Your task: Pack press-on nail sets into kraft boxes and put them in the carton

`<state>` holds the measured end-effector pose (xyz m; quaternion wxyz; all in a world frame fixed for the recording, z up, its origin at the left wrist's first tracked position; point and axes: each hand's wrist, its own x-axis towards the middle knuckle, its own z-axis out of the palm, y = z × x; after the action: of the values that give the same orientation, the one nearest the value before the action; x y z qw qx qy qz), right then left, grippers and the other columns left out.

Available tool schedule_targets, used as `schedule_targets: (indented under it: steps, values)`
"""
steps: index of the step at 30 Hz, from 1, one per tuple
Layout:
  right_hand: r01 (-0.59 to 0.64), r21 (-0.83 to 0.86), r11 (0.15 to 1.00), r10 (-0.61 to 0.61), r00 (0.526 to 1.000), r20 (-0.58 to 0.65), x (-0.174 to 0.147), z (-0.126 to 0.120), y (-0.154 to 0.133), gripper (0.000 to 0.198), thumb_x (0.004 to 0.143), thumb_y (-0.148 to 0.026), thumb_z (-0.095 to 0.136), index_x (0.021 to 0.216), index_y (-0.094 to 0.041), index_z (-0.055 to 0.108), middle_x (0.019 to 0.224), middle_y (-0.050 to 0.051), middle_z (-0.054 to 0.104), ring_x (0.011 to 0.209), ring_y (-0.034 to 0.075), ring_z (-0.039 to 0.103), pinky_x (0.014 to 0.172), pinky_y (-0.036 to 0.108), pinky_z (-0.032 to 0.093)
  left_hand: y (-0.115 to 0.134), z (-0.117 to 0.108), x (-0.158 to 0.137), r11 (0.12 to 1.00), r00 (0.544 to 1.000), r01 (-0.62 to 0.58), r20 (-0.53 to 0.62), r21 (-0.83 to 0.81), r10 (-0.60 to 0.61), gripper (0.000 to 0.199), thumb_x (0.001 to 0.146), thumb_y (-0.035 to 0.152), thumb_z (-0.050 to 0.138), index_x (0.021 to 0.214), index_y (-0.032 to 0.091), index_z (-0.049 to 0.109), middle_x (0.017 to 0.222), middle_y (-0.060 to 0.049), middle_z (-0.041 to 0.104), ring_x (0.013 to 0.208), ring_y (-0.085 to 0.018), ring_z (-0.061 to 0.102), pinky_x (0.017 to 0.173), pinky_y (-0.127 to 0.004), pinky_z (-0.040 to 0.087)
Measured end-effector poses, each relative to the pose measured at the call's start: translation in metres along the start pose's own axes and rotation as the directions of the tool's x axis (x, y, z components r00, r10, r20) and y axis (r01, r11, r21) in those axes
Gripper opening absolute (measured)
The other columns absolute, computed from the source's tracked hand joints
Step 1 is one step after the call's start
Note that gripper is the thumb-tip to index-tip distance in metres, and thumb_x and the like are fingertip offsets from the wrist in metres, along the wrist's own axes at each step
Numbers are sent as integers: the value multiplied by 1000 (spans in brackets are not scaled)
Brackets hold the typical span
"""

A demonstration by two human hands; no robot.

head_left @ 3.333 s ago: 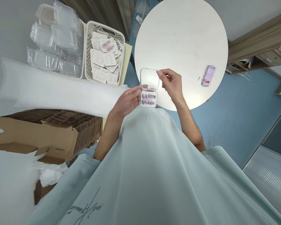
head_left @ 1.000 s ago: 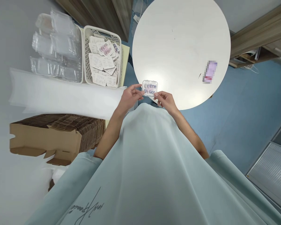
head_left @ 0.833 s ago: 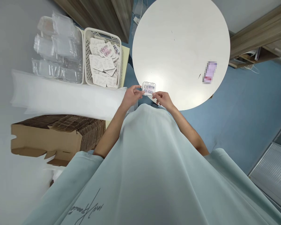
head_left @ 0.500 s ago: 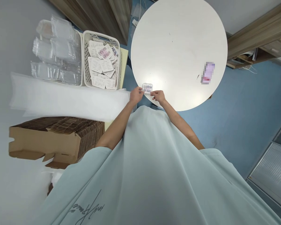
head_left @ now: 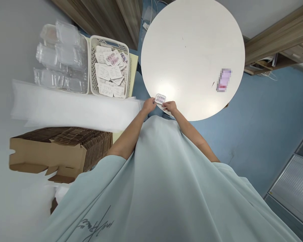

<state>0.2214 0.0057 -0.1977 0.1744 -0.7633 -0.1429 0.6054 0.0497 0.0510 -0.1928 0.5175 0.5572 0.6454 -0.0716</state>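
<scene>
A small white pack of false nails (head_left: 161, 98), with two rows of shiny purple-pink pieces, is held face up over the near left edge of the round white table (head_left: 204, 43). My left hand (head_left: 149, 105) pinches its left side, fingers closed. At the lower right corner, the thumb and fingers of my right hand (head_left: 170, 106) close on the pack. The pack is slightly tilted, and its underside is hidden.
To the left, a white basket (head_left: 91, 64) holds many white cards, some with pink pieces. Beside it are clear plastic cases (head_left: 68, 53), white sheets (head_left: 73, 111) and folded cardboard boxes (head_left: 47, 154). A blurred purple object (head_left: 224, 80) lies on the table's right side.
The pack has shifted slightly right and toward my body and turned a little clockwise. My left hand has moved slightly right and nearer; both hands keep hold.
</scene>
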Motion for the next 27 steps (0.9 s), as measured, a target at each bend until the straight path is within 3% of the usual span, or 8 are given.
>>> schedule_targets:
  steps: [6, 10, 15, 18, 22, 27]
  values:
    - [-9, 57, 998, 8, 1000, 12, -4, 6, 1, 21, 101, -2, 75, 83, -13, 72, 74, 0, 78, 53, 6, 66, 56, 18, 47, -4, 1, 1, 1000, 1000, 11, 13, 0, -11, 56, 97, 12, 70, 153, 9, 69, 152, -20, 78, 140, -34, 70, 117, -38, 51]
    - [-17, 74, 997, 15, 1000, 24, -7, 8, 3, 23, 101, 0, 73, 83, -13, 72, 71, -1, 74, 57, 7, 68, 57, 18, 49, -6, 2, 0, 999, 1000, -2, -6, -39, 2, 56, 95, 14, 74, 150, 11, 71, 154, -19, 77, 143, -34, 69, 119, -37, 50]
    - [4, 90, 996, -5, 1000, 17, -12, 5, 2, 18, 103, -2, 72, 91, -15, 69, 80, 0, 75, 61, 8, 71, 58, 18, 50, -8, 1, -9, 996, 1000, -11, 23, -89, 13, 55, 100, 15, 69, 155, 8, 68, 162, -22, 72, 150, -34, 67, 125, -38, 49]
    - [29, 83, 996, -30, 1000, 9, -19, 2, 0, 15, 102, -4, 74, 98, -17, 69, 87, 0, 79, 61, 8, 71, 59, 19, 52, -13, -4, -21, 987, 999, -43, 23, -157, 47, 53, 101, 16, 68, 153, 11, 70, 157, -19, 77, 146, -35, 71, 125, -43, 52]
    - [124, 26, 992, -125, 991, 48, -33, 0, -1, 7, 102, -13, 76, 104, -19, 75, 94, 0, 83, 67, 10, 74, 65, 21, 56, -32, -16, -47, 945, 993, -116, -41, -305, 109, 49, 102, 23, 66, 150, 17, 73, 150, -15, 81, 137, -34, 78, 123, -45, 58]
    - [315, -147, 938, -295, 945, 142, -49, 5, -2, 14, 100, -26, 73, 112, -21, 79, 105, 3, 86, 78, 16, 80, 76, 28, 64, -73, -37, -92, 882, 968, -200, -227, -426, 110, 45, 103, 29, 63, 146, 19, 74, 146, -14, 83, 129, -30, 81, 120, -46, 61]
